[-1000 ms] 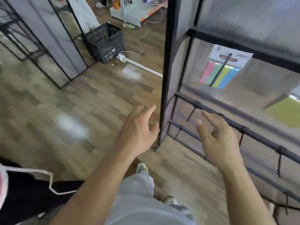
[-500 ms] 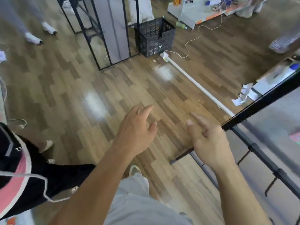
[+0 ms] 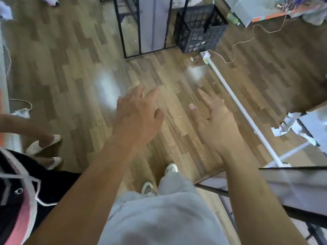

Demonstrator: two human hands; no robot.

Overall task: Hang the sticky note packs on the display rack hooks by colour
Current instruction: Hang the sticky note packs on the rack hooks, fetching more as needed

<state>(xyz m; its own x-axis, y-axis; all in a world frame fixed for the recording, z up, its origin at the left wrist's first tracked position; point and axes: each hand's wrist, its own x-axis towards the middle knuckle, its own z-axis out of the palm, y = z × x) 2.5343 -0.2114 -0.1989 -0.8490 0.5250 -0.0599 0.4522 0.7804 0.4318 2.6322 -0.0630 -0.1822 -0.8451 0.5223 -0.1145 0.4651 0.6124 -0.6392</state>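
Both hands hang out in front over the wooden floor (image 3: 74, 71), carrying nothing. The left hand (image 3: 138, 117) is palm-down with its fingers loosely spread, and the right hand (image 3: 212, 124) is released too, forefinger pointing ahead and thumb apart. Held like this, they look ready to reach for stock rather than to hang anything. No sticky note packs show anywhere in view, so I cannot tell where the next one lies. Only a corner of the display rack (image 3: 292, 175) shows, at the lower right edge of the view: a black frame bar over a pale translucent panel, just beside the right forearm.

A black plastic crate (image 3: 200, 27) stands ahead on the floor, next to a black-framed panel (image 3: 141, 27). A white floor strip (image 3: 237, 103) runs diagonally past the right hand, with a thin cord (image 3: 244, 41) looping near its far end. Another person's feet (image 3: 44, 147) stand close at the left, which could crowd a step that way.
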